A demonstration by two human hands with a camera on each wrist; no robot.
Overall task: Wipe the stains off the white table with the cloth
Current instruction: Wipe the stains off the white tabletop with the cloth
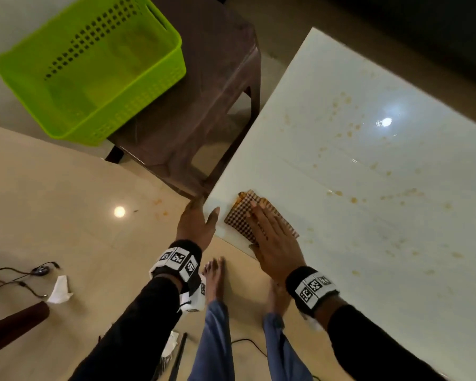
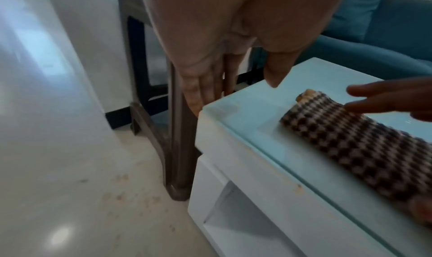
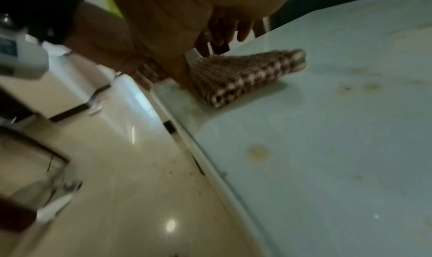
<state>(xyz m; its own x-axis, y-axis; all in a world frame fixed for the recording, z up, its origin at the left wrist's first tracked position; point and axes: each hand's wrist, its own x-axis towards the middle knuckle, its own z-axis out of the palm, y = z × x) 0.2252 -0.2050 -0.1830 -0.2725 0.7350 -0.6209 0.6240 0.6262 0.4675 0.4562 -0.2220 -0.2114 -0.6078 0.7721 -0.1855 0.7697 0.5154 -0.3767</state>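
– What are the fingers doing?
– Right hand (image 1: 272, 243) fingers lie flat, pressing the checked cloth (image 1: 241, 215) onto the desk (image 1: 368, 243) corner. Left hand (image 1: 195, 224), fingers straight, rests just beside it at the edge.
– And the stains (image 1: 346, 133)?
– Scattered beyond the cloth.

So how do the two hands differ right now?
The right hand lies flat on the checked cloth, pressing it on the white table; the left hand touches no cloth. The left hand sits at the table's corner, its thumb on the top. Both have straight fingers and marker wristbands.
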